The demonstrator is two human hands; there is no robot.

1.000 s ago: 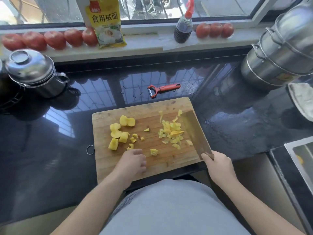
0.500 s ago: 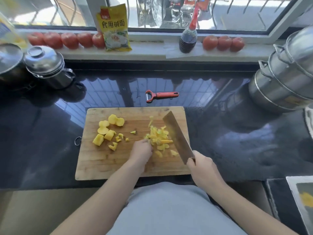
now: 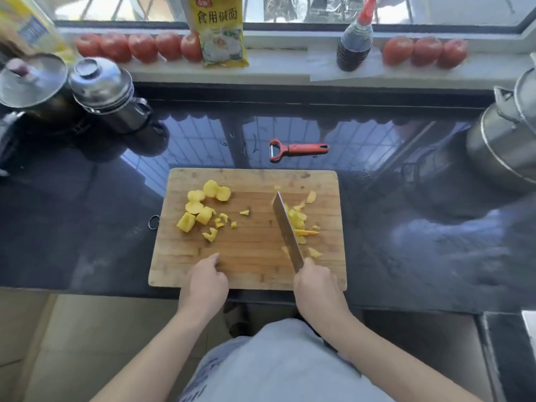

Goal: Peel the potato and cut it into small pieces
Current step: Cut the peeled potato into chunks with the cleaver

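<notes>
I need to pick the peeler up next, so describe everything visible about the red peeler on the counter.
The red-handled Y-shaped peeler lies flat on the dark glossy countertop, just beyond the far edge of the wooden cutting board and apart from it. Its forked head, holding a thin metal blade, points left; the straight handle, plastic by its look, runs right and has a small hole near its end. Neither of the hands touches it, and nothing rests on it.

dark countertop (image 3: 87,227), cutting board (image 3: 255,265), peeler (image 3: 298,149), pots (image 3: 107,94)
</notes>
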